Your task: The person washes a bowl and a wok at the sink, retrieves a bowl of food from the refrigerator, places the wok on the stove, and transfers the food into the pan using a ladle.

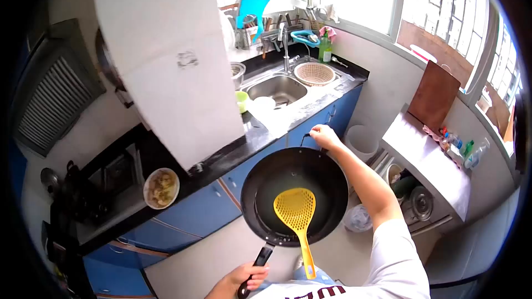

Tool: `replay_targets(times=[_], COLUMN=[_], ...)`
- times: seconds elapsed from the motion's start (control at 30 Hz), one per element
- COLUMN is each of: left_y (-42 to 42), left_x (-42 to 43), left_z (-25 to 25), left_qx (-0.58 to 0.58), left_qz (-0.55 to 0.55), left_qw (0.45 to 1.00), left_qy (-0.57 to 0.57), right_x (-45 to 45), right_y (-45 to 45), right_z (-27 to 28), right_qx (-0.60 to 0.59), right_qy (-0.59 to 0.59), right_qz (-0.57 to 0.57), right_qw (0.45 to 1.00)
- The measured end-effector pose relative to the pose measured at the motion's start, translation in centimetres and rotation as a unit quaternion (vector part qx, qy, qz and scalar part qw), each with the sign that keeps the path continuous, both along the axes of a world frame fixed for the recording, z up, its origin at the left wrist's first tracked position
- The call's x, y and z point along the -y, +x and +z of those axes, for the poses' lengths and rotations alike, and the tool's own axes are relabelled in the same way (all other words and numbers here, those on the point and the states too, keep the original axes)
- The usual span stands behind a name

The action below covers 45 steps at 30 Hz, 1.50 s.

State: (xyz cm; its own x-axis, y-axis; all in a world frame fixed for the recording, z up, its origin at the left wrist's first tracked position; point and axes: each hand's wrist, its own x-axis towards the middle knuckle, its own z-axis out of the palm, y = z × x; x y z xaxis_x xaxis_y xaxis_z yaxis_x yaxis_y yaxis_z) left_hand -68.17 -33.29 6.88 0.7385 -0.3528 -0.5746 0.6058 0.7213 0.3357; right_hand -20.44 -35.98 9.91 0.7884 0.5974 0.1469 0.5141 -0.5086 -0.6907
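Between my two hands a large black wok (266,188) is held up in front of my body, above the floor. The fingers of my left hand (246,278) wrap around its long black handle near the bottom of the view. Across the wok, my right hand (326,137) grips the small loop handle on the far rim. A yellow slotted skimmer (295,210) lies inside the wok, its handle sticking out over the near rim toward me. Some wetness seems to shine on the wok's dark inner surface.
Ahead is a steel sink (285,89) with a faucet (285,50) and a woven basket (315,74) beside it. A bowl of food (161,188) stands on the left counter near the stove (113,174). A white pillar (166,61) juts out. At right stand a side table (424,160) and a white bin (362,142).
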Motion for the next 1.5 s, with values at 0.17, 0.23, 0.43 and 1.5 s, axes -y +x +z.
replay_targets(times=[0.17, 0.23, 0.43, 1.5], left_y=[11.7, 15.6, 26.9, 69.4], left_x=[0.8, -0.1, -5.1, -16.4], left_z=[0.2, 0.7, 0.5, -0.7], left_qx=[0.024, 0.030, 0.049, -0.111], left_qz=[-0.007, -0.015, -0.022, 0.358], left_qw=[1.000, 0.999, 0.998, 0.884], left_qy=[-0.015, 0.014, 0.026, 0.278], right_x=[1.7, 1.4, -1.6, -51.8], right_y=[11.6, 15.9, 27.8, 55.6], right_z=[1.4, 0.7, 0.1, -9.9], right_qx=[-0.079, -0.093, -0.120, 0.028], right_qy=[-0.003, 0.004, 0.017, -0.134], right_qz=[-0.031, -0.053, -0.027, 0.347], right_qw=[0.996, 0.994, 0.992, 0.928])
